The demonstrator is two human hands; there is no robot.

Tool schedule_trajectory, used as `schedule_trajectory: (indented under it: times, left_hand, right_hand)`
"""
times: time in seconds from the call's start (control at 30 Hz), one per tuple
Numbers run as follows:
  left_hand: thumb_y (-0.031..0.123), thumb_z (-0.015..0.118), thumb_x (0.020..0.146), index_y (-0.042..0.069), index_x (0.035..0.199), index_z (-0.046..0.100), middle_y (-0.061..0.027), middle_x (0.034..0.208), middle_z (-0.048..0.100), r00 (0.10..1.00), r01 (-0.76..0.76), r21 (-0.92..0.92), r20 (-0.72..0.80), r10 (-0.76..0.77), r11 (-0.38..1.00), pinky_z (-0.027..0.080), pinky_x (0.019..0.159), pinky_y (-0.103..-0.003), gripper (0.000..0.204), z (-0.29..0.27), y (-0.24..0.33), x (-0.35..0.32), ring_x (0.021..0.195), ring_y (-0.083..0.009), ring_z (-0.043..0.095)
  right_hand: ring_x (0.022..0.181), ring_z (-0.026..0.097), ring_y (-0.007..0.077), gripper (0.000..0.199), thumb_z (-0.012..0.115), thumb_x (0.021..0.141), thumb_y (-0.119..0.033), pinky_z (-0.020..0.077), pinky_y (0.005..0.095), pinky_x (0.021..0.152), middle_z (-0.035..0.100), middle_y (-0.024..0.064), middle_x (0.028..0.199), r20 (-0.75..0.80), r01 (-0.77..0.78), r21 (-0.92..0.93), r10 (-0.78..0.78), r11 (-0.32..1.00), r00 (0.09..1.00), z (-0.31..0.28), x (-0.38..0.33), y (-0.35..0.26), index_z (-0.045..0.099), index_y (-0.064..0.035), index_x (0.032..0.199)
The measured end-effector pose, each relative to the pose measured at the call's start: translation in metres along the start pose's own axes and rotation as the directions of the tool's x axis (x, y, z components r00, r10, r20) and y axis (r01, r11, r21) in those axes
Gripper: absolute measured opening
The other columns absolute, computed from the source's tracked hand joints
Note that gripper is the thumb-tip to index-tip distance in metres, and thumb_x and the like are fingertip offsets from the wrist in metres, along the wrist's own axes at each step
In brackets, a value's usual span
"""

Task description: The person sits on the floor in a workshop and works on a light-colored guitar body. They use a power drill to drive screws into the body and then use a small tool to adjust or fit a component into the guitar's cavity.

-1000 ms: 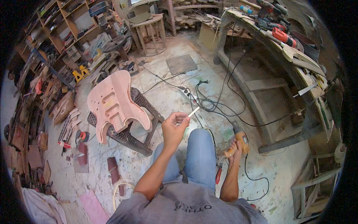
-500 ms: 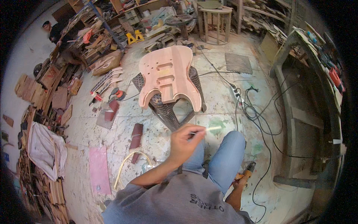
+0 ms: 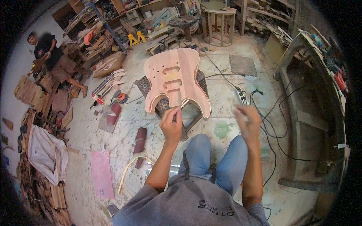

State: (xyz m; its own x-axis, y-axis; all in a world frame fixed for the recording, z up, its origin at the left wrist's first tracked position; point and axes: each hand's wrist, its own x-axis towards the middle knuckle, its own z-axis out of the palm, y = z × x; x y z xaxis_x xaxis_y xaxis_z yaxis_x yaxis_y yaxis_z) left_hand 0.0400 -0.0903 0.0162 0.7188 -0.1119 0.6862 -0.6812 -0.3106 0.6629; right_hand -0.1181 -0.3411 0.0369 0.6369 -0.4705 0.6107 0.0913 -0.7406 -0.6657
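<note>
An unfinished wooden electric guitar body (image 3: 188, 78) with routed cavities lies on a dark woven-topped stool (image 3: 203, 83), its horns toward me. My left hand (image 3: 171, 123) is closed in a pinch on a thin cream strip (image 3: 184, 104), held at the cutout beside the right horn. Whether the strip touches the wood, I cannot tell. My right hand (image 3: 249, 119) is raised in the air to the right of the body, above the floor. Motion smears its fingers, and I cannot make out anything in them.
Left on the floor lie a coil of cream strips (image 3: 123, 174), a sandpaper roll (image 3: 140, 140), a pink sheet (image 3: 102, 175) and an orange sander (image 3: 120, 96). Black cables and a power strip (image 3: 240, 93) lie right, beside a workbench (image 3: 298, 113). A person (image 3: 47, 49) stands far left.
My left hand moved forward with the strip to the guitar body. My right hand rose from beside my leg; the yellow-and-black tool it held is out of view. The body shifted slightly right.
</note>
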Motion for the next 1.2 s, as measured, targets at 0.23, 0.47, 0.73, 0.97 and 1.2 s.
schedule_trajectory:
  times: [0.23,0.47,0.73,0.97,1.2]
  left_hand:
    - [-0.003,0.072,0.089,0.000,0.101,0.074,-0.0140,0.095,0.073,0.998,-0.060,0.050,0.002,0.060,0.997,0.057,0.077,-0.037,0.013,0.009,-0.009,0.007,0.087,-0.0290,0.072]
    - [-0.002,0.071,0.090,0.000,0.102,0.074,-0.0139,0.096,0.073,1.000,-0.029,0.038,0.010,0.029,0.999,0.057,0.078,-0.037,0.013,0.011,-0.013,0.008,0.088,-0.0290,0.072]
    - [0.001,0.076,0.087,-0.001,0.101,0.074,-0.0116,0.089,0.071,0.995,0.100,-0.030,0.010,-0.099,0.995,0.057,0.066,-0.031,0.014,0.016,-0.006,0.011,0.076,-0.0201,0.070]
    - [0.002,0.076,0.083,-0.001,0.091,0.071,-0.0092,0.080,0.066,0.998,0.061,0.111,0.014,-0.063,0.992,0.052,0.061,-0.032,0.011,0.022,-0.006,0.020,0.064,-0.0187,0.065]
    - [0.002,0.076,0.082,-0.001,0.087,0.071,-0.0104,0.079,0.068,0.996,0.092,0.142,-0.009,-0.092,0.986,0.054,0.063,-0.032,0.008,0.026,-0.005,0.020,0.065,-0.0200,0.067]
  right_hand:
    - [0.089,0.061,0.0316,0.021,0.080,0.078,-0.013,0.0513,0.0428,0.082,0.066,0.0105,0.092,0.362,0.307,0.029,-0.296,0.951,0.884,0.109,0.082,-0.057,0.074,-0.0059,0.097]
    - [0.091,0.061,0.0296,0.016,0.079,0.079,-0.015,0.0506,0.0410,0.082,0.063,0.0091,0.091,0.353,0.413,0.033,-0.398,0.910,0.847,0.137,0.081,-0.043,0.075,-0.0072,0.092]
    - [0.092,0.061,0.0299,0.014,0.077,0.080,-0.016,0.0498,0.0422,0.082,0.062,0.0086,0.091,0.354,0.409,-0.019,-0.376,0.912,0.856,0.142,0.078,-0.042,0.075,-0.0069,0.090]
    - [0.091,0.061,0.0312,0.012,0.076,0.079,-0.013,0.0495,0.0441,0.079,0.062,0.0096,0.089,0.335,0.398,-0.035,-0.365,0.917,0.869,0.143,0.077,-0.048,0.071,-0.0059,0.087]
    - [0.082,0.058,0.0306,0.012,0.078,0.076,-0.010,0.0494,0.0429,0.076,0.059,0.0099,0.083,0.279,0.422,-0.013,-0.402,0.906,0.872,0.145,0.075,-0.049,0.068,-0.0046,0.081]
